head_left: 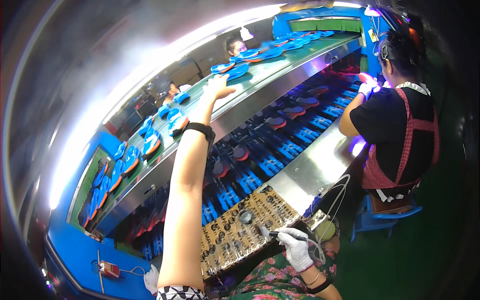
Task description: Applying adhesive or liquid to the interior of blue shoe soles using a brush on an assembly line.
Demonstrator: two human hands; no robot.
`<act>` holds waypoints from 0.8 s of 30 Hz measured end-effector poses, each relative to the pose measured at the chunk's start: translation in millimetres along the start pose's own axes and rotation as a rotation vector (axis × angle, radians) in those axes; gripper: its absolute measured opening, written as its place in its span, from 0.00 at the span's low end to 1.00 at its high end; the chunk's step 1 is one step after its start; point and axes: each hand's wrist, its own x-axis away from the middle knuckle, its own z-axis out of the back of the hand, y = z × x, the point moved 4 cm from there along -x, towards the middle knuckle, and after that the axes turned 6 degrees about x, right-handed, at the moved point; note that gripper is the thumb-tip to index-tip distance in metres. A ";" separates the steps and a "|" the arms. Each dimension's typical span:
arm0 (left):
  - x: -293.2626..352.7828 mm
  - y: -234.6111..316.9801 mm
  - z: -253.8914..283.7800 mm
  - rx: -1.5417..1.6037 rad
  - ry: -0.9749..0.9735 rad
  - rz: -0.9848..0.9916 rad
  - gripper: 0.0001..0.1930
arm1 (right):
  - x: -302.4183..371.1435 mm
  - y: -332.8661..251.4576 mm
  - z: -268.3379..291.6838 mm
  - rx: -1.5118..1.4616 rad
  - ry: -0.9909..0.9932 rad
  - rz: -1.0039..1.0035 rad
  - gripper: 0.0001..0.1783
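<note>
My left hand [219,87], bare and with a dark band at the wrist, reaches over the green conveyor belt [250,82]. Its fingers are stretched out, nearest to a blue shoe sole [238,72] with others around it; I cannot tell if they touch. In a white glove, my right hand [297,247] is closed round a brush [272,233] with a black handle and pale tip. A thin pale tube [320,250] runs beside that hand. The brush tip hovers over or rests on a stained brown board [230,245], near a small round grey cup [245,216].
Below the belt, a lower rack [250,182] carries several soles. A metal ledge [310,172] runs right toward a co-worker [400,110] on a blue stool [385,215], holding an orange-red piece. A white glove [151,279] shows at lower left. Two people appear beyond the belt.
</note>
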 end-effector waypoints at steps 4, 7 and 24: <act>-50.8 52.2 -19.2 -0.120 -0.148 -0.003 0.39 | -10.9 -3.8 7.3 0.044 0.023 0.015 0.09; -93.8 57.7 -31.4 -0.309 -0.298 -0.185 0.34 | -18.1 -5.0 12.1 0.087 0.059 0.006 0.10; -163.0 55.7 -67.2 -0.026 -0.544 0.260 0.61 | -61.3 -34.7 11.2 0.551 -0.060 0.314 0.07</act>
